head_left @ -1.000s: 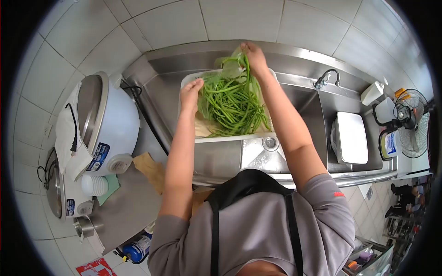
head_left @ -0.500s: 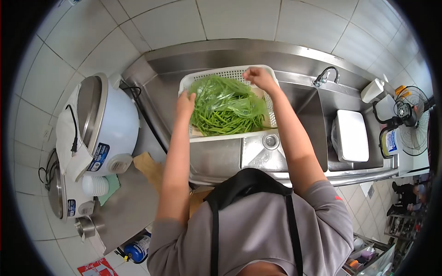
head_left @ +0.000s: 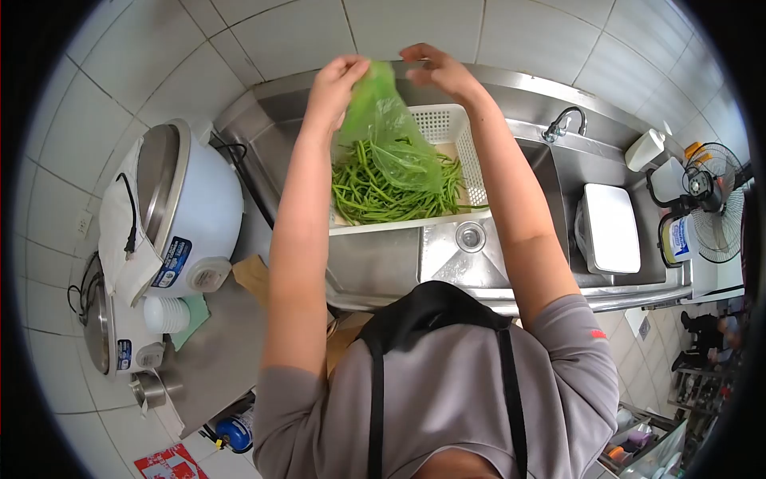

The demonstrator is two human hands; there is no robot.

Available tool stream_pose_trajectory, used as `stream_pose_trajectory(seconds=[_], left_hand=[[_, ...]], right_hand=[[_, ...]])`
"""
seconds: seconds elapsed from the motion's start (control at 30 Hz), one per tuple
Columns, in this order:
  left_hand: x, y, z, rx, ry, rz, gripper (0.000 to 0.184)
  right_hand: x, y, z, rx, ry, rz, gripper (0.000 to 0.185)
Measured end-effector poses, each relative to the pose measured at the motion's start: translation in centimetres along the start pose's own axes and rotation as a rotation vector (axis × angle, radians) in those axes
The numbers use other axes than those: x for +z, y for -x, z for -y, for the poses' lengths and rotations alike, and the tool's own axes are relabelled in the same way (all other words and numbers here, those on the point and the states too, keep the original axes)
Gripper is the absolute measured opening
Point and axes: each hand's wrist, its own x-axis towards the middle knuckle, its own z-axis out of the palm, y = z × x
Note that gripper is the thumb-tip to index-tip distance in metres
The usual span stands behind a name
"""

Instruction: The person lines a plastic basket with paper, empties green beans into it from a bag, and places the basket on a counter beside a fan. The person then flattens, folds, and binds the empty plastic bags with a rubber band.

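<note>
My left hand is closed on the upper end of a thin green plastic bag, which is held up over a white perforated basket. The bag's lower part drapes over a heap of green beans in the basket. To the right of the bag's top, my right hand is raised with its fingers apart and curved, and nothing shows in it. The basket rests across the steel sink unit.
A faucet stands behind the sink basin to the right, where a white-lidded container sits. At left are a large rice cooker and stacked white cups. A fan is at far right; a person is beyond.
Both hands have risen toward the wall. The plastic bag has been pulled up with my left hand from lying over the beans, and more of the beans now show.
</note>
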Motion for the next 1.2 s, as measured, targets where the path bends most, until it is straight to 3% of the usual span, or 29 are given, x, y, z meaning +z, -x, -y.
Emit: stream_pose_trajectory(seconds=[0.03, 0.07, 0.13, 0.2, 0.3, 0.33, 0.43, 0.47, 0.6, 0.63, 0.67, 0.77, 0.8, 0.87, 0.9, 0.93, 0.97, 1.03, 1.13, 1.2], left_hand=[[0.7, -0.3, -0.5, 0.011, 0.038, 0.061, 0.015], [1.0, -0.6, -0.7, 0.048, 0.035, 0.087, 0.016], [1.4, -1.0, -1.2, 0.125, 0.026, 0.14, 0.018], [1.0, 0.0, -2.1, 0.142, -0.034, 0.082, 0.017], [-0.2, 1.4, -2.5, 0.157, -0.19, -0.004, 0.017], [-0.8, 2.0, -2.3, 0.151, -0.281, -0.004, 0.017], [-2.1, 3.1, -1.9, 0.137, -0.394, -0.055, 0.018], [-2.4, 3.5, -1.8, 0.127, -0.376, -0.09, 0.018], [-3.7, 3.7, 0.1, 0.165, -0.497, -0.158, 0.015], [-3.9, 4.0, 0.7, 0.186, -0.565, -0.169, 0.015], [-4.1, 3.9, 1.3, 0.231, -0.608, -0.162, 0.016], [-2.9, 4.7, 1.5, 0.352, -0.698, -0.27, 0.021], [-1.9, 5.1, 1.1, 0.338, -0.735, -0.287, 0.022], [-2.1, 4.3, 2.2, 0.409, -0.735, -0.274, 0.023], [-2.7, 3.3, 3.3, 0.43, -0.703, -0.278, 0.024], [-1.7, 3.4, 3.2, 0.478, -0.679, -0.254, 0.023], [-1.1, 3.5, 3.0, 0.467, -0.667, -0.167, 0.022], [1.0, 4.0, 2.3, 0.463, -0.74, -0.2, 0.022], [1.8, 3.6, 2.6, 0.479, -0.761, -0.206, 0.023], [2.2, 4.0, 1.9, 0.435, -0.782, -0.223, 0.024]], right_hand=[[0.5, 0.4, 0.5, -0.049, 0.085, 0.098, 0.035], [1.0, -0.7, -2.8, 0.012, 0.105, 0.078, 0.04], [0.7, 0.1, -1.0, 0.111, 0.214, 0.065, 0.038], [-0.1, 0.7, 0.0, 0.117, 0.156, -0.059, 0.039], [-0.4, 0.8, 0.5, 0.057, 0.329, -0.123, 0.033], [-0.4, 1.1, 0.7, 0.042, 0.571, 0.045, 0.028], [-0.8, 1.7, 2.1, -0.013, 0.394, -0.085, 0.027], [-0.9, 2.2, 2.8, 0.031, 0.546, -0.034, 0.023], [-1.7, 3.1, 3.9, -0.04, 0.618, -0.103, 0.019], [-1.6, 3.3, 3.4, -0.174, 0.797, -0.001, 0.021], [-1.8, 3.4, 3.0, -0.153, 0.925, 0.183, 0.017], [-1.4, 4.2, 4.3, -0.054, 0.813, -0.018, 0.018], [-0.6, 4.3, 3.8, 0.014, 1.065, 0.057, 0.016], [0.1, 5.5, 3.0, -0.03, 1.164, -0.006, 0.013], [0.0, 5.4, 2.4, -0.138, 1.056, -0.219, 0.012], [-0.1, 5.9, 3.1, -0.008, 1.152, -0.099, 0.012], [0.2, 6.9, 2.2, -0.161, 1.205, -0.111, 0.012], [0.1, 7.6, 3.7, -0.167, 1.146, -0.196, 0.013], [-0.6, 6.4, 4.2, -0.043, 1.127, -0.137, 0.016], [-0.7, 6.1, 4.0, -0.23, 0.992, -0.35, 0.017]])
